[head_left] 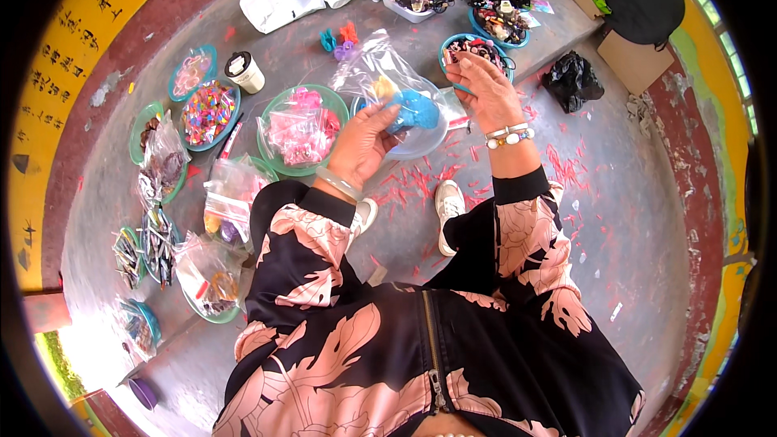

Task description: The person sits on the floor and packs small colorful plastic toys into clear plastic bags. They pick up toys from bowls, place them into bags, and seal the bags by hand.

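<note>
My left hand (362, 146) pinches a clear plastic bag (376, 61) between thumb and fingers. Bright blue pieces (415, 111) and a pale yellow piece (384, 87) show inside or just behind its film. Below the bag stands a translucent bluish basin (421, 146), partly covered. My right hand (488, 95) is raised at the near edge of a blue basin of dark and pink hair ties (476, 50). Its fingertips are drawn together; whatever lies between them is too small to make out. Beside my left hand sits a green basin (279, 163) with bagged pink pieces (301, 128).
To the left are a bowl of multicoloured beads (209, 113), a white cup with a black lid (244, 73) and several bagged goods. White bags (283, 0) lie at the back. A black plastic bag (573, 82) is at the right. Red scraps (566, 166) litter the floor around my shoes (449, 210).
</note>
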`<state>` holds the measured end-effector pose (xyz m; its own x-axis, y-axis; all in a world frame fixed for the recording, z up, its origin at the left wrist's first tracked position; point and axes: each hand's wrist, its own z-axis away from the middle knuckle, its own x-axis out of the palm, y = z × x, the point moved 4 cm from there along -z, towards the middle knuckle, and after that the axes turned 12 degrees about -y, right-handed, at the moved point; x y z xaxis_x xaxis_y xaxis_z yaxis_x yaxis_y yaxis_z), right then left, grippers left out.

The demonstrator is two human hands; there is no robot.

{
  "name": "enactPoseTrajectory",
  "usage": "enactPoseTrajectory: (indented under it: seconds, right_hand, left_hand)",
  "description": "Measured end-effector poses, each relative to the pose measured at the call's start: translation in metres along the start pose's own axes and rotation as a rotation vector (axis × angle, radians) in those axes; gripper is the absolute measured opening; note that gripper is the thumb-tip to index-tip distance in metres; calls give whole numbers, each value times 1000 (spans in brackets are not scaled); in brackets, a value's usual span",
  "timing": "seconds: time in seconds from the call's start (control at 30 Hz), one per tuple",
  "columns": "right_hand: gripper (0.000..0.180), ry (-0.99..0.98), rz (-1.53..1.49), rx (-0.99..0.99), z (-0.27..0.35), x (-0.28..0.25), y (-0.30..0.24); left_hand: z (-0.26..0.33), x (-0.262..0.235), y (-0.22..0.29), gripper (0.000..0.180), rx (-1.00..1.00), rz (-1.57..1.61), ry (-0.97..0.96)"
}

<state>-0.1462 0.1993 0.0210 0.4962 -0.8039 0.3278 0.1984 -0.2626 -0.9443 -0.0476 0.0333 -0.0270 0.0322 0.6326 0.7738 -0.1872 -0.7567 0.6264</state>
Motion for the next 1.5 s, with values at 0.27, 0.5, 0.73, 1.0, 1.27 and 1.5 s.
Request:
enactPoseTrajectory:
  seconds: [0.27,0.5,0.73,1.0,1.27,1.5]
  right_hand:
    - [42,-266,-72,189,6,34,22]
    - [26,-117,-199,149,-1,34,23]
    - [21,-49,-290,115,1,36,22]
    - [14,69,84,9,-1,31,21]
    - [9,61,252,-51,-2,37,25]
    - [13,-158,562,-102,-4,46,36]
  left_hand:
    - [5,22,34,25,223,-28,-62]
    - [11,29,46,25,142,-187,-61]
    - [9,21,33,26,59,-240,-67]
    - [9,18,31,26,102,-158,-48]
    - [11,11,31,26,151,-74,8]
    - [7,8,31,31,269,-50,14]
